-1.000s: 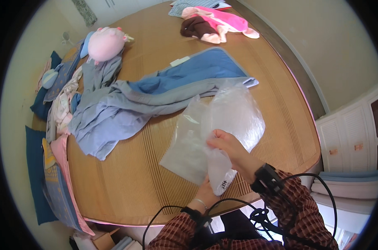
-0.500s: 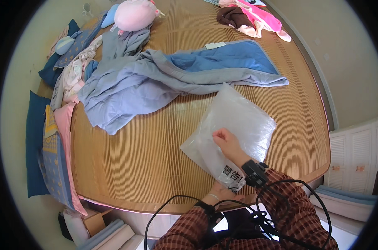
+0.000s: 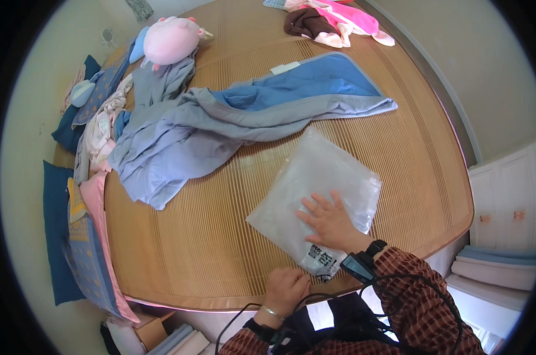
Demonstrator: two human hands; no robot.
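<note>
A clear plastic bag [image 3: 333, 163] lies flat on the bamboo mat, with black print at its near corner. My right hand [image 3: 327, 222] rests on it, fingers spread and palm down, gripping nothing. Close to that printed corner, my left hand [image 3: 284, 290] is curled closed over the mat's near edge. Its fingertips are tucked out of sight, so I cannot make out whether anything is in them. Beyond the bag spreads a rumpled blue and grey quilt [image 3: 209, 124].
The bamboo mat [image 3: 161, 248] covers the bed. Pillows [image 3: 64, 231] line the left side. A pink plush toy [image 3: 172, 40] sits at the far left, pink and brown fabric [image 3: 339, 23] at the far right. Black cables [image 3: 410, 278] hang about my forearms. A white cabinet [image 3: 504, 195] stands at right.
My right hand has gone from closed fingers to spread flat on the bag. My left hand has come from under the printed corner to the left of it, curled. The view has shifted slightly.
</note>
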